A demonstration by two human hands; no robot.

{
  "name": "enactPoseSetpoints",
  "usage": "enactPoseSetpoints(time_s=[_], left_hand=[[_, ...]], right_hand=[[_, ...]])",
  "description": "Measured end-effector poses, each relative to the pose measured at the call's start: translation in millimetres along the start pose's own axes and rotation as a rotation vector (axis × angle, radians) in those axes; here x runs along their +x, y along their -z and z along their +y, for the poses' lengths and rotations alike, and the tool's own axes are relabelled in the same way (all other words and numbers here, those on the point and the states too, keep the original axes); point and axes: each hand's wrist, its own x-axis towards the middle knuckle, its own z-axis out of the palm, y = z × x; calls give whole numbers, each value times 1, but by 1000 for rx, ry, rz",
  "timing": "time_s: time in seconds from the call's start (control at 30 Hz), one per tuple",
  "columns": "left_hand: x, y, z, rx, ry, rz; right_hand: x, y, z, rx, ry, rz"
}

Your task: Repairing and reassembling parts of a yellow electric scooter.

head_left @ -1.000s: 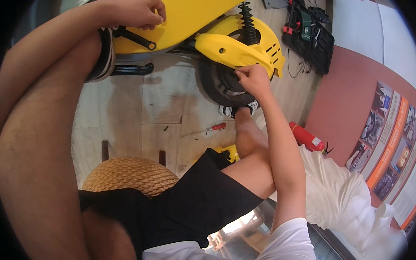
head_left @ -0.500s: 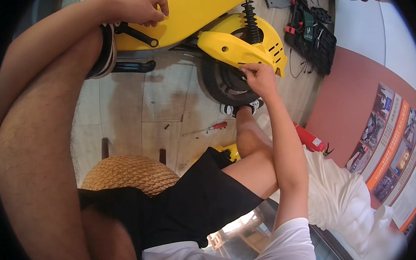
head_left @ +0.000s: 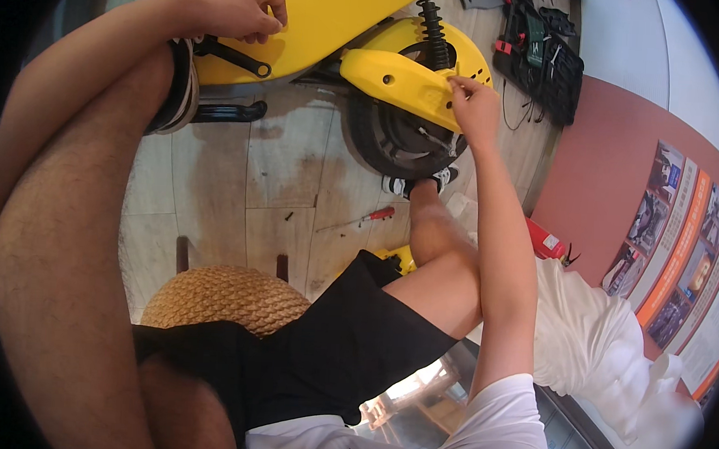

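"Wood-look planks (head_left: 289, 180) below; what's at left?"
"Coarse woven stool (head_left: 225, 300); left hand (head_left: 253, 12) half-curled over a smooth yellow panel (head_left: 342, 20), whether holding anything I can't tell."
"Further right?"
"Black tyre (head_left: 367, 146), moulded yellow cover (head_left: 391, 80) above it, coiled spring (head_left: 434, 35). Right hand (head_left: 475, 113), fingertips pinched at the cover, hides part of it; its grip I can't tell. Beyond: black tool case (head_left: 546, 76), red extinguisher (head_left: 542, 237)."
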Motion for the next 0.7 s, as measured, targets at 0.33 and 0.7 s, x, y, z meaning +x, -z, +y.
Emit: enactPoseSetpoints(time_s=[0.33,0.7], left_hand=[[2,-1,-1,-2,-48,12],[-2,0,8,41,-13,26]], right_hand=[[-26,16,75,-201,-393,25],[-63,-9,11,146,-199,-504]])
